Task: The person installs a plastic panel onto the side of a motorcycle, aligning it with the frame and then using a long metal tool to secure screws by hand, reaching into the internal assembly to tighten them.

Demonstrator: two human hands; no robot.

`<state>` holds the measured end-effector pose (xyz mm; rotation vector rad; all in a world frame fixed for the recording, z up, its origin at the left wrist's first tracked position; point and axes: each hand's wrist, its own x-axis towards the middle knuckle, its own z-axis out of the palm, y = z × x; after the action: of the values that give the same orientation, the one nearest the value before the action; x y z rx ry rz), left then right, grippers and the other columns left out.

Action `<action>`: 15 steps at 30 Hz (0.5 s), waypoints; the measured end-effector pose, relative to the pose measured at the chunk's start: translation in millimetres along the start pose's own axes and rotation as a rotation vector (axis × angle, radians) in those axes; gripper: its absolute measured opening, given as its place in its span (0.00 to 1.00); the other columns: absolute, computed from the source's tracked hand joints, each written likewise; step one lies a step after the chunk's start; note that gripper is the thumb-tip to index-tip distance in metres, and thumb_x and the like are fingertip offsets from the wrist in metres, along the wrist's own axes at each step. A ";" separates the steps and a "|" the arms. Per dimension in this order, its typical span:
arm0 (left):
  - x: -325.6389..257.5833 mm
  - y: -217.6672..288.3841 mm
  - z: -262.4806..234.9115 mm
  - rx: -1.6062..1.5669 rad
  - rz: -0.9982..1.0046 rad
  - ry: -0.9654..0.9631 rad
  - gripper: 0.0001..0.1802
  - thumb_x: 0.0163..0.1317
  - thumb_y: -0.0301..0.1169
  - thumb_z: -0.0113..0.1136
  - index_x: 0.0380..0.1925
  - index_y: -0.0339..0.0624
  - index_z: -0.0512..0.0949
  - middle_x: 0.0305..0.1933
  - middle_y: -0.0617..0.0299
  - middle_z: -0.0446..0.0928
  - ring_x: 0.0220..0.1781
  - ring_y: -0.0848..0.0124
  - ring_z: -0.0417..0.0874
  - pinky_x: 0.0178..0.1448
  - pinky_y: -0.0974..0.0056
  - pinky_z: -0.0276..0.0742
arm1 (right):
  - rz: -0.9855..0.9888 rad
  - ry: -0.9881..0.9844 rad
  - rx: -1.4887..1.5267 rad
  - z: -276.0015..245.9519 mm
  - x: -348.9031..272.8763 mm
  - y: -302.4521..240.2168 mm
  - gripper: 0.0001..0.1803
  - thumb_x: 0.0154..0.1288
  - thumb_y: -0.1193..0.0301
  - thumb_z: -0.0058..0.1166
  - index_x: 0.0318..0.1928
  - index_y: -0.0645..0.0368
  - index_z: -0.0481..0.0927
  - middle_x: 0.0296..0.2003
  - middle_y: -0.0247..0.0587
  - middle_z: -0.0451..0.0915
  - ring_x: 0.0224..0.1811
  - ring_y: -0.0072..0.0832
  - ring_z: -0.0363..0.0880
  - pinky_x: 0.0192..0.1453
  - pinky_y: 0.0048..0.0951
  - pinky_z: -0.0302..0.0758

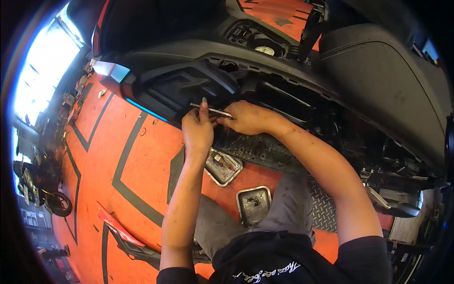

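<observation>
A slim silver metal rod-like tool (218, 111) lies across both hands, low on the side of a dark scooter (184, 85). My left hand (197, 127) pinches it near its left end, one fingertip sticking up past it. Closed around its right end is my right hand (247, 117), bent at the wrist. Both hands are close together by the scooter's footboard, beside an opened dark section of the body. The exact tip of the tool and what it touches are hidden by the fingers.
Two metal trays stand on the orange floor below: one with a small tool and bits (223, 179), one with small dark parts (240, 208). A red and black body panel (124, 231) lies at lower left. The scooter's seat (388, 80) is upper right; a motorcycle (40, 191) stands far left.
</observation>
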<state>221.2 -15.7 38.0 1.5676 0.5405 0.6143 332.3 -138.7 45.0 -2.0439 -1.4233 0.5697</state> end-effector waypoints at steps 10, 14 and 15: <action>2.8 10.8 8.2 0.518 0.309 0.045 0.21 0.72 0.40 0.54 0.29 0.31 0.81 0.29 0.39 0.81 0.35 0.50 0.86 0.41 0.49 0.76 | 0.164 0.267 0.197 12.6 -22.7 -24.9 0.16 0.68 0.66 0.49 0.34 0.69 0.80 0.33 0.66 0.81 0.40 0.61 0.79 0.43 0.51 0.74; 6.2 -3.5 -6.2 0.433 0.115 0.056 0.23 0.72 0.40 0.54 0.28 0.28 0.80 0.27 0.38 0.80 0.32 0.44 0.85 0.37 0.49 0.76 | 0.142 0.399 0.122 48.4 -13.9 -36.1 0.14 0.69 0.70 0.48 0.34 0.70 0.79 0.33 0.66 0.81 0.42 0.62 0.80 0.42 0.52 0.74; 3.8 -9.6 -14.6 0.444 0.143 0.060 0.22 0.73 0.40 0.54 0.31 0.27 0.79 0.27 0.42 0.81 0.32 0.50 0.86 0.38 0.51 0.77 | 0.119 0.360 0.017 47.2 -9.8 -31.4 0.14 0.69 0.69 0.48 0.34 0.71 0.79 0.33 0.66 0.81 0.42 0.61 0.80 0.43 0.52 0.74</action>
<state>214.5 -1.5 29.4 2.0244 0.6448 0.6822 277.1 -129.4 31.2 -2.0986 -1.0884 0.2413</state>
